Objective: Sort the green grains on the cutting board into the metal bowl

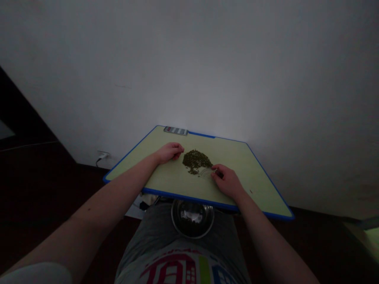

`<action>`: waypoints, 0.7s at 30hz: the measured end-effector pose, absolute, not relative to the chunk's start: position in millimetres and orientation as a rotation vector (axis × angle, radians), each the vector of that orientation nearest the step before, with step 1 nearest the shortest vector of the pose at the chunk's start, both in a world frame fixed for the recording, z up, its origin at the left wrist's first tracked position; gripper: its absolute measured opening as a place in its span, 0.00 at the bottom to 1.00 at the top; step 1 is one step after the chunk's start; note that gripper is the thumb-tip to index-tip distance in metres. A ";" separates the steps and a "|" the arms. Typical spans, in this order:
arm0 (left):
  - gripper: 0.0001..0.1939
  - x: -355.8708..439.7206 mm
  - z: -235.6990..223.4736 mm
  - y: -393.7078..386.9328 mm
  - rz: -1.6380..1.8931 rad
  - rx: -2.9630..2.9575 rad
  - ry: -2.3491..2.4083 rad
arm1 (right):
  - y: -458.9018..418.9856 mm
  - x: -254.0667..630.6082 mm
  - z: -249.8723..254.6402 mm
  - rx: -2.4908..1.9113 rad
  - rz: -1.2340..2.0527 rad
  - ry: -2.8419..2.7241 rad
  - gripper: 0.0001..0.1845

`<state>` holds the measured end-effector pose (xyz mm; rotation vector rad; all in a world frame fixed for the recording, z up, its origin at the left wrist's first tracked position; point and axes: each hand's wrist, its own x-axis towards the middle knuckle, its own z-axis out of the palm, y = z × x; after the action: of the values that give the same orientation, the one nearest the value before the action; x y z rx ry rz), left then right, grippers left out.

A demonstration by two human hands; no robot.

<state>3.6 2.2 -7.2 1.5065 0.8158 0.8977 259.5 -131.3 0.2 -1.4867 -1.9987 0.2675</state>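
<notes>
A heap of small greenish-brown grains or beans [196, 159] lies on the pale yellow tabletop [237, 154] with a blue rim. Just left of the heap is my left hand [170, 153], its fingers curled and the tips pressed together; anything between them is too small to see. My right hand [226, 180] rests at the heap's lower right edge, thumb and forefinger slightly apart and the other fingers bent under. Faint curved lines show on the tabletop between the heap and this hand. A shiny metal bowl [192, 219] sits in my lap, below the table's near edge.
A phone-like flat device [175, 130] lies at the table's far left edge, against the white wall [207, 71]. A small dark speck [251, 191] is on the right side of the tabletop. A plug with a cable [102, 156] is in a wall socket at left.
</notes>
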 end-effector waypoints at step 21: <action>0.10 3.6 -4.9 1.3 0.890 1.494 0.843 | -142.4 250.9 4.0 -1.333 0.469 -2.146 0.13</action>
<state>3.6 1.3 -4.9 1.4938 0.8431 0.8902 250.9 -142.4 4.0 -1.3332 -2.1457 0.4693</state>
